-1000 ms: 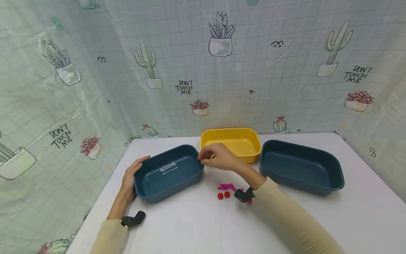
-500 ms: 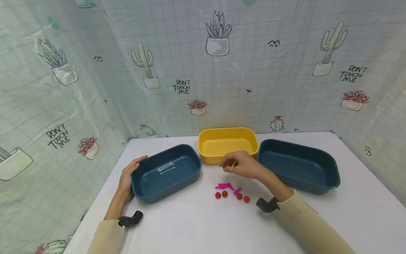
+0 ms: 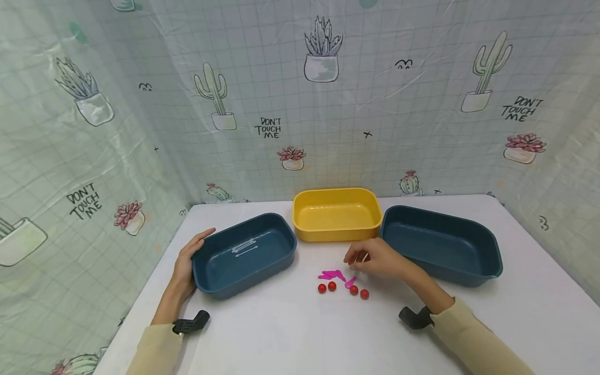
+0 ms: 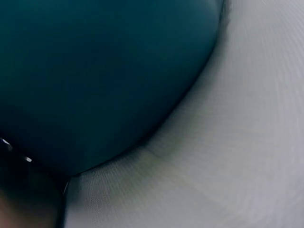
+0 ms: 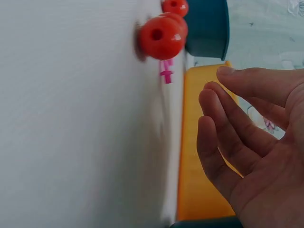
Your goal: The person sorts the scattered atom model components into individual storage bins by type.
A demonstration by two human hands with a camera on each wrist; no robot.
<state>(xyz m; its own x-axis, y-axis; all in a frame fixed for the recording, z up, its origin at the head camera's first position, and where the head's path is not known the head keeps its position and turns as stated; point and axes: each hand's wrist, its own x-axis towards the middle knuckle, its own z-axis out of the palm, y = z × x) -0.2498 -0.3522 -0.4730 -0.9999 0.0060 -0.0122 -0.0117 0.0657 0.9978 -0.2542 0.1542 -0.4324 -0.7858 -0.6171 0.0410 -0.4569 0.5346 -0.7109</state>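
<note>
In the head view my left hand rests along the outer left end of a dark blue bin, its fingers fairly straight. Several thin pale rods lie on that bin's floor. My right hand hovers over the table, fingers loosely bent and holding nothing. Just left of its fingertips are several small magenta plastic pieces. Several red beads lie in front of them; the right wrist view shows a hole in the nearest bead. The left wrist view shows mostly the bin wall.
A yellow bin stands at the back, with nothing seen inside. To its right is a second dark blue bin, also without visible contents. All stand on a white table before a cactus-print curtain.
My right hand has moved away from the left bin's right end, rightward and toward me, to beside the magenta pieces. My left hand has stayed at the bin.
</note>
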